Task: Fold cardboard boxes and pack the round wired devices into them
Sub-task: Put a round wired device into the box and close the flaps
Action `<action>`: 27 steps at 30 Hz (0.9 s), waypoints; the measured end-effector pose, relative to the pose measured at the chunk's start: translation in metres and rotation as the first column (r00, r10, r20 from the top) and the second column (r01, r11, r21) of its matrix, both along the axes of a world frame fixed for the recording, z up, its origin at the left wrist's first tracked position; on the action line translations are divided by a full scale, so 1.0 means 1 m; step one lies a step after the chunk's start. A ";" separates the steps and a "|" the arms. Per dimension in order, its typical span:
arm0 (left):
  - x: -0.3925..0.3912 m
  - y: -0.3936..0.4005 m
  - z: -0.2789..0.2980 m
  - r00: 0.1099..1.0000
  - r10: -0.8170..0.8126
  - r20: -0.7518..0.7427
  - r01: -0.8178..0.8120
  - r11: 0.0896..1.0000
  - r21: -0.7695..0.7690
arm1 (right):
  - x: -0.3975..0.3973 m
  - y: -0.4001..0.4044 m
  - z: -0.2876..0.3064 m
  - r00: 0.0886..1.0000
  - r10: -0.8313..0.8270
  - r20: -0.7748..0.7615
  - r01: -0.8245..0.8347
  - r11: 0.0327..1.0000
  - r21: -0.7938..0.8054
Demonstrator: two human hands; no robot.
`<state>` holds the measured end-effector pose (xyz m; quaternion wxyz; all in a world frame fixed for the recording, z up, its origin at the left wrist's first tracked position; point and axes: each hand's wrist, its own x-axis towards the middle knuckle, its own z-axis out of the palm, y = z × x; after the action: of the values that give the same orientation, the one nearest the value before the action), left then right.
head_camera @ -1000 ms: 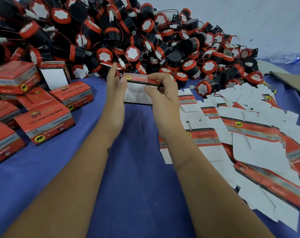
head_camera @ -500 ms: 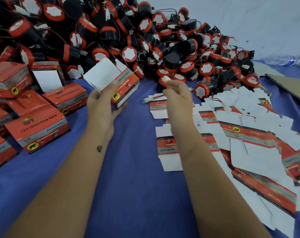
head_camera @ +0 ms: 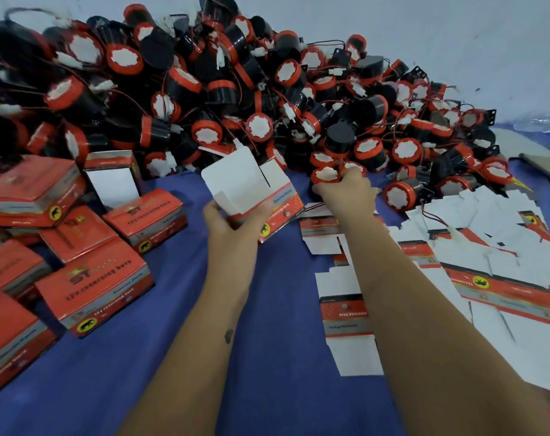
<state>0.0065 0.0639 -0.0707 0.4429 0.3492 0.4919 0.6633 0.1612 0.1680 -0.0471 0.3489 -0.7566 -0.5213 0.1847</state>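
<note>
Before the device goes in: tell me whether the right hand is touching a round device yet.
Touching. The head view shows the right hand with fingers curled round a red-capped device at the pile's edge.

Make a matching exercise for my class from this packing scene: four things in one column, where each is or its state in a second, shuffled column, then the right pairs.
Things
1. open box
2. round device
3. flat unfolded boxes
4. closed boxes

Place or state
A. spread out on the person's right of the cloth
B. gripped by the right hand
C. stacked on the person's left of the cloth
D. held by the left hand, flaps up

Pairs: 1-D, 2-B, 3-A, 4-C
</note>
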 end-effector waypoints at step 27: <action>0.004 -0.017 0.000 0.894 -0.049 -0.445 0.083 0.995 0.058 | -0.038 -0.119 -0.009 0.986 0.165 -0.030 -0.090 0.671 0.736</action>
<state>0.0106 0.0472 -0.0712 0.3280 0.5238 0.5424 0.5690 0.1230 0.0491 -0.0560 0.6324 -0.5063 -0.5860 0.0205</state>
